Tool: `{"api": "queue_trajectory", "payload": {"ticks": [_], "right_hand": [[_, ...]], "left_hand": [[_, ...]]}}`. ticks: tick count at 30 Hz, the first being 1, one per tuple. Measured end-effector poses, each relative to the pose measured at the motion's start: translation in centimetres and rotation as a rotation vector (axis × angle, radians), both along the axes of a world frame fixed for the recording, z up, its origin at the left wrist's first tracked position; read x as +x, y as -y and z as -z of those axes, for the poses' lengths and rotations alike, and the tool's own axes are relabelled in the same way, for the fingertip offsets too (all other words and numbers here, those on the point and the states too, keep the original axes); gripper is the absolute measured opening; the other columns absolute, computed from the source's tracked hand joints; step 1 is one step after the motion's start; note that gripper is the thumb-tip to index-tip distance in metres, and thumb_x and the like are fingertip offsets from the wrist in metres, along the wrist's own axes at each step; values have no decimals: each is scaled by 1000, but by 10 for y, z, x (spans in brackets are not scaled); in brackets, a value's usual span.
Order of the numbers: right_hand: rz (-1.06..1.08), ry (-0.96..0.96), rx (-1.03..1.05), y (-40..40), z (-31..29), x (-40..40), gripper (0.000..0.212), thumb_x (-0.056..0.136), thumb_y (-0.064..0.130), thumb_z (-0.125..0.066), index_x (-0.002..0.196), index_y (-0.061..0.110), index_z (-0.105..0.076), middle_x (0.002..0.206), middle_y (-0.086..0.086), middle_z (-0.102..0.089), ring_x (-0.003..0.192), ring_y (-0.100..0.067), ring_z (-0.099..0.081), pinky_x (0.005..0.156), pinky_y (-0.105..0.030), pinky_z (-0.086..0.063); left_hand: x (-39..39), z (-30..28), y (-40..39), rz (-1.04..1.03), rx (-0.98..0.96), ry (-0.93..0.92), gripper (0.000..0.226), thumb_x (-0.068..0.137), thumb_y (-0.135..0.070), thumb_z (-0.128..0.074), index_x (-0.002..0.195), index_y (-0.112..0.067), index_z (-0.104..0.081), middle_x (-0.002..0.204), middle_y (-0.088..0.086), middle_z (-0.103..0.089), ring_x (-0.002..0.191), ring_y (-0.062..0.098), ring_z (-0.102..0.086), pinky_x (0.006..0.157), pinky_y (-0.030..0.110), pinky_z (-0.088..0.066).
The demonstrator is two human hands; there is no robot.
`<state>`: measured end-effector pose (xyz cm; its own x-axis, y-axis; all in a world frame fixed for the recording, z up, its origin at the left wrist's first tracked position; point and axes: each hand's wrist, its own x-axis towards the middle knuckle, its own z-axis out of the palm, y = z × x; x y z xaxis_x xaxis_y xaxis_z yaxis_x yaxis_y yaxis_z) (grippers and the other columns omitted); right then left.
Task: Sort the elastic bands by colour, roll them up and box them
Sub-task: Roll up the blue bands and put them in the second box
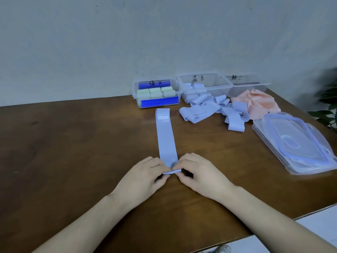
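A light blue elastic band (166, 136) lies flat and straight on the brown table (73, 143), its near end folded over into a small roll. My left hand (144, 174) and my right hand (197, 172) both pinch that rolled end. A heap of loose blue bands (215, 110) lies at the back, next to a heap of pink bands (259, 103). The left clear box (156, 94) holds green rolls. In the middle box (204, 84) sit a few blue rolls. The right box (248, 84) stands behind the pink heap.
Stacked clear lids with blue seals (295, 143) lie at the right of the table. A plant (328, 99) stands past the table's right edge. A grey wall rises right behind the boxes.
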<state>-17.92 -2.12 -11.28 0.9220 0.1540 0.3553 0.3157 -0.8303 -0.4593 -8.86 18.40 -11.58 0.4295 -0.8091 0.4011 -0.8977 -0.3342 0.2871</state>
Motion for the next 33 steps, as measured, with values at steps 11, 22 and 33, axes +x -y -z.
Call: {"api": "queue_trajectory", "payload": {"ticks": [11,22,33], "right_hand": [[69,-90,109,0,-2,-2,13,95,22,-67,106,25,-73,97,19,-57,79,-7,-56,68,-13,-43],[72,72,-130,-3,2,0,27,101,30,-55,120,20,-72,103,12,-58,88,-6,-48,80,-24,-49],[75,44,-122,-3,-1,14,14,100,24,-56,103,24,-69,97,15,-58,85,-7,-47,79,-28,-48]], "left_hand": [[0,-3,0,-75,-4,-100,21,94,-37,-53,102,-28,-70,95,-18,-59,77,-1,-47,75,10,-39],[3,-2,3,-121,27,-129,37,96,-43,-42,107,-28,-74,96,-17,-54,78,5,-55,77,20,-49],[9,-2,5,-114,-8,-147,12,94,-25,-63,105,-26,-68,93,-20,-52,73,-10,-43,74,1,-32]]}}
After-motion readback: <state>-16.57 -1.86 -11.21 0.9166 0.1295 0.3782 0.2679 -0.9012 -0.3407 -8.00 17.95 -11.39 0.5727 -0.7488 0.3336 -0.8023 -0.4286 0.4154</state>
